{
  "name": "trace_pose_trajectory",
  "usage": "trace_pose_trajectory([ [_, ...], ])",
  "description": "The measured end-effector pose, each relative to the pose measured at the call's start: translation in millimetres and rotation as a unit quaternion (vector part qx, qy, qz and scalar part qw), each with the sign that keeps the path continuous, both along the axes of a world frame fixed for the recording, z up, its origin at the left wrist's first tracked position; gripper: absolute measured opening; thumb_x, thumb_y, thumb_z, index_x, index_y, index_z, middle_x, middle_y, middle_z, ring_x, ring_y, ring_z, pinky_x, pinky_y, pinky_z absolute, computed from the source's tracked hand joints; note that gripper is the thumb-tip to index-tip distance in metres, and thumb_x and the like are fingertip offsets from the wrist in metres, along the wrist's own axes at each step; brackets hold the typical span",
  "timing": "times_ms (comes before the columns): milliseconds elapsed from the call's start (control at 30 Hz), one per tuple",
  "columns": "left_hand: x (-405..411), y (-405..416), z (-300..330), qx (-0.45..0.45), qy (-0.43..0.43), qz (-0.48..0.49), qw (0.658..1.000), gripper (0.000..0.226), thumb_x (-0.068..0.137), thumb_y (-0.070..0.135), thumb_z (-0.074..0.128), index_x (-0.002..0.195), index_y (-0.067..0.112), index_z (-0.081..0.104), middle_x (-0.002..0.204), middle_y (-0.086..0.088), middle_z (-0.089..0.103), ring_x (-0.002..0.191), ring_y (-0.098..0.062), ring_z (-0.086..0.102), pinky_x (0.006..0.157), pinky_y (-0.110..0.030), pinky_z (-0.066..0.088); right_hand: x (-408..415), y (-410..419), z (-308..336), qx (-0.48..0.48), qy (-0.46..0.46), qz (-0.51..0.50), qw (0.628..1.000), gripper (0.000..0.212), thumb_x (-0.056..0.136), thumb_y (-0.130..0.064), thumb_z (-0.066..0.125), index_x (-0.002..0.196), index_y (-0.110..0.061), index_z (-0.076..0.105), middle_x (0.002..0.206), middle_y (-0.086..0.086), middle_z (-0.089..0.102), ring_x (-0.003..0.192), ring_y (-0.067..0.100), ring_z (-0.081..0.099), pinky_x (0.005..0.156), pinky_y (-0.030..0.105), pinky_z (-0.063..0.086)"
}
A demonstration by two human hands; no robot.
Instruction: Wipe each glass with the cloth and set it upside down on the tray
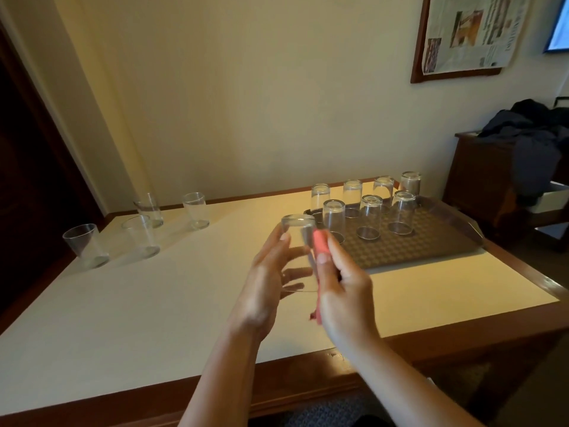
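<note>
A clear glass (298, 238) is held upside down above the table, base up, just left of the brown patterned tray (425, 245). My left hand (264, 285) grips its left side. My right hand (341, 285) presses a pink cloth (320, 241) against its right side. Several glasses (369, 217) stand upside down in two rows on the tray. Several more glasses (140, 235) stand upright at the table's far left.
The white-topped table (154, 303) has a wooden rim and stands against a wall. A dark wooden cabinet (480, 180) with dark clothing on it stands to the right of the table. A framed newspaper hangs on the wall.
</note>
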State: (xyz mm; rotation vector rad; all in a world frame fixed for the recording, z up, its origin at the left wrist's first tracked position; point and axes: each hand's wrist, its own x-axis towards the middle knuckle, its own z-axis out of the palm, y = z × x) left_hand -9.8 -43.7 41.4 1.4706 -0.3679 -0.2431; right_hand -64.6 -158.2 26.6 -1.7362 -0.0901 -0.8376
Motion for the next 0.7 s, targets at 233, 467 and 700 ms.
trace_pose_trajectory([
  [233,-3.4,-5.4,6.5,-0.056,-0.043,0.077,0.995,0.060,0.086,0.055,0.074,0.137,0.026,0.062,0.104,-0.003,0.069,0.085,-0.023,0.060,0.081,-0.040,0.050,-9.5,13.6,-6.7,-0.025,-0.027,-0.011,0.999,0.039,0.103,-0.035,0.041,0.136,-0.057,0.043,0.095,-0.012,0.062,0.068,-0.005,0.055,0.060,0.022,0.051],
  [467,-9.4,2.7,-2.0,-0.047,-0.003,-0.022,0.999,0.062,0.091,0.050,0.066,0.150,0.040,0.051,0.124,-0.005,0.075,0.108,-0.025,0.071,0.087,-0.044,0.052,-5.7,-10.2,11.3,0.075,0.027,0.005,0.997,0.036,0.104,-0.028,0.047,0.135,-0.044,0.051,0.108,-0.023,0.068,0.055,0.006,0.061,0.043,0.029,0.051],
  [700,-13.0,-1.5,-5.1,-0.060,0.029,0.035,0.997,0.050,0.090,0.061,0.057,0.137,0.042,0.062,0.126,-0.005,0.074,0.115,-0.030,0.071,0.096,-0.051,0.051,-13.2,5.5,-3.6,0.049,0.018,0.020,0.998,0.035,0.105,-0.032,0.045,0.133,-0.052,0.049,0.068,-0.018,0.065,0.049,0.003,0.056,0.046,0.024,0.048],
])
